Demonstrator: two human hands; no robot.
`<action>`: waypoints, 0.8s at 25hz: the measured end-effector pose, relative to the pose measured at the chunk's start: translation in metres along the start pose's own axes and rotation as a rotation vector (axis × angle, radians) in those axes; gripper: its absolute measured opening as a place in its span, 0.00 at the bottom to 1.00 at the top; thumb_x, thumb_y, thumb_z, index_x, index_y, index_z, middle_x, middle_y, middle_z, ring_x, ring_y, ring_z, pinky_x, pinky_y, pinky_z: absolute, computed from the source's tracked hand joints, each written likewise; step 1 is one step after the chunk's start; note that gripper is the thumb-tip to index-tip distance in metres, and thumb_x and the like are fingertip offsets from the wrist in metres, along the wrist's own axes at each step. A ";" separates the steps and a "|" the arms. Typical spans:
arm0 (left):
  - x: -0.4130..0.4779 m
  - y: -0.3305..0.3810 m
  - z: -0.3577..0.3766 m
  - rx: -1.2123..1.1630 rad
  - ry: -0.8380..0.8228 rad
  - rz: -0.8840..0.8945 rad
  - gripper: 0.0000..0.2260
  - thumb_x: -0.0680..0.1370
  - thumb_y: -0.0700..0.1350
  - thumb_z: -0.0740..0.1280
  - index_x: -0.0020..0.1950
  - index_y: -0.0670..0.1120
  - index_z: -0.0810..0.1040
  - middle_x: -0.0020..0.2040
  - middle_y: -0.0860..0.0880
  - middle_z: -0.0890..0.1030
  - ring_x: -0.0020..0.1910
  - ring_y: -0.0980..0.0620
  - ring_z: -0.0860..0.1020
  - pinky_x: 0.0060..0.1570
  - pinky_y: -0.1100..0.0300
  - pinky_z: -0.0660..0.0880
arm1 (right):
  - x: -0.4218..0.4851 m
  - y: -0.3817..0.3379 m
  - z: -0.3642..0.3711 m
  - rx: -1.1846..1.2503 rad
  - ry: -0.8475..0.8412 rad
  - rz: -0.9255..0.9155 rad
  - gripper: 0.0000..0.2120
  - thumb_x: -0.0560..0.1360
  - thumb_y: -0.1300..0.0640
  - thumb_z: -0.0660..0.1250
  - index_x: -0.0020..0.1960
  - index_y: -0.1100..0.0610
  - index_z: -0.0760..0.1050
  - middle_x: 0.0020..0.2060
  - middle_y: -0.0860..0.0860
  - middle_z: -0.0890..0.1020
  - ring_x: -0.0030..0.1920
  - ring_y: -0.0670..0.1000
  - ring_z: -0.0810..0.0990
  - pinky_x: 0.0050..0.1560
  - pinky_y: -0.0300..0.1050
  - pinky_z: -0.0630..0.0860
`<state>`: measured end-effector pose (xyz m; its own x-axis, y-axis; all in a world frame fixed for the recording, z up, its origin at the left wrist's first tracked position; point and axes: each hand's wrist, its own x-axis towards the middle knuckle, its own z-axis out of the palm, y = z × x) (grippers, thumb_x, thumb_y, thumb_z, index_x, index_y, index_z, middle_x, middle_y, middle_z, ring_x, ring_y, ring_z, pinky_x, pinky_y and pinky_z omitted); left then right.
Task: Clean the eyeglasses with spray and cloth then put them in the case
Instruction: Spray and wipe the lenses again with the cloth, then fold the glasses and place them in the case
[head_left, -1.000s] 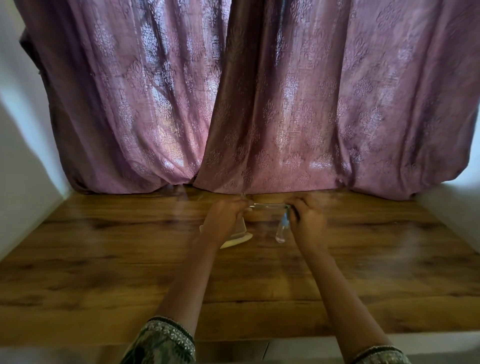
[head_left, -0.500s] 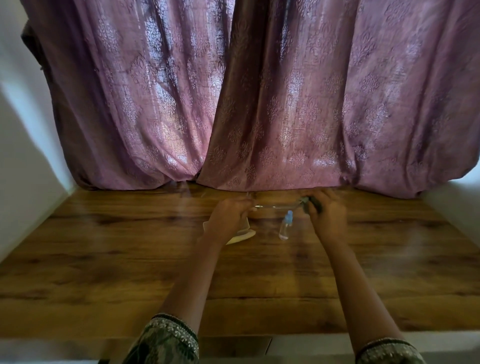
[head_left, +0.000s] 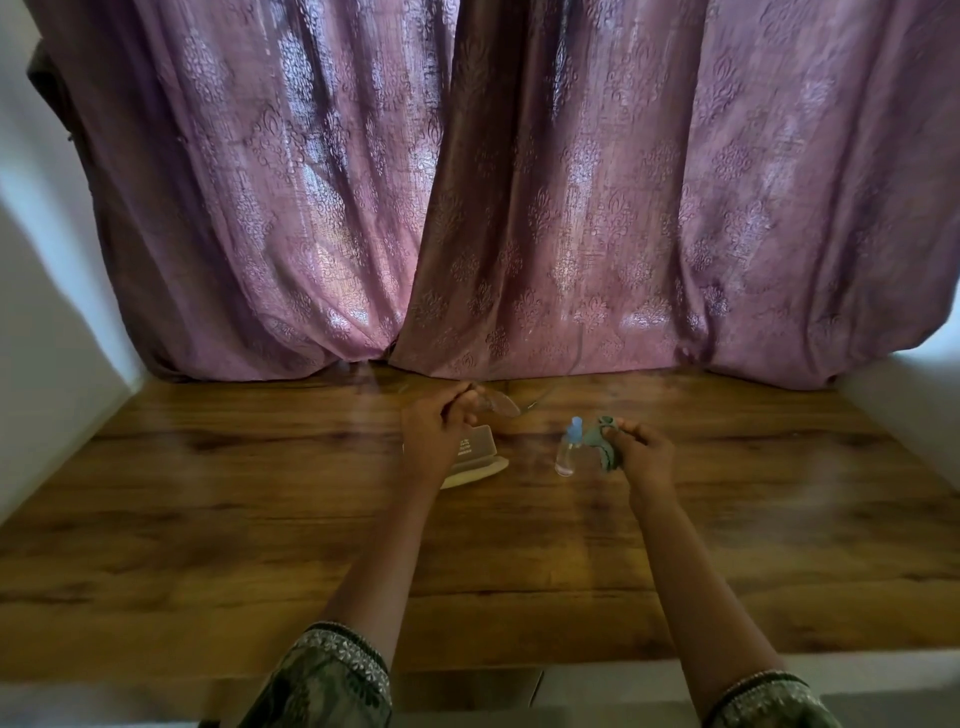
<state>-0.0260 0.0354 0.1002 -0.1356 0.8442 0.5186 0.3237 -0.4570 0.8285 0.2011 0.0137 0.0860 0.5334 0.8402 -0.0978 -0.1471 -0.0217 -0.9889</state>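
Currently left hand (head_left: 441, 431) pinches eyeglasses (head_left: 500, 403) by one end, near case (head_left: 475, 453); right hand (head_left: 647, 460) clamps bunched cloth (head_left: 600, 448) beside spray bottle (head_left: 567, 453). Glasses prob. light, thin, fragile, lenses slick: hold by frame edge, not lens, w/ min. force

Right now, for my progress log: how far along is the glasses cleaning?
Spraying seems done: the bottle stands free on the table. In hand: left hand holds the glasses, right hand grips the cloth, apart from them. Left: glasses into the case.

A home room: patterned pink curtains (head_left: 467, 182) behind a wooden table (head_left: 208, 519).
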 end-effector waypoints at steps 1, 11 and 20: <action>-0.001 0.000 0.000 -0.043 0.022 -0.054 0.09 0.77 0.38 0.65 0.55 0.39 0.80 0.33 0.47 0.82 0.27 0.65 0.77 0.33 0.67 0.77 | 0.002 0.010 -0.001 -0.032 -0.004 0.048 0.04 0.72 0.68 0.67 0.42 0.60 0.77 0.35 0.52 0.79 0.35 0.49 0.78 0.30 0.35 0.75; 0.002 0.008 0.006 -0.331 0.117 -0.141 0.11 0.78 0.36 0.62 0.44 0.51 0.78 0.30 0.60 0.81 0.27 0.63 0.75 0.30 0.71 0.74 | 0.006 0.076 -0.019 -0.463 -0.089 0.278 0.11 0.75 0.72 0.58 0.47 0.65 0.79 0.54 0.65 0.79 0.45 0.58 0.76 0.46 0.51 0.75; -0.001 0.013 0.015 -0.420 0.058 -0.196 0.07 0.78 0.37 0.61 0.50 0.44 0.78 0.36 0.50 0.79 0.27 0.63 0.75 0.31 0.72 0.74 | -0.002 0.034 -0.008 -0.574 0.003 -0.010 0.11 0.77 0.62 0.61 0.56 0.61 0.77 0.53 0.57 0.81 0.52 0.57 0.78 0.48 0.44 0.71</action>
<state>-0.0074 0.0327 0.1066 -0.2120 0.9145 0.3446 -0.1187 -0.3741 0.9198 0.2020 0.0072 0.0513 0.5350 0.8404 -0.0872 0.3339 -0.3051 -0.8919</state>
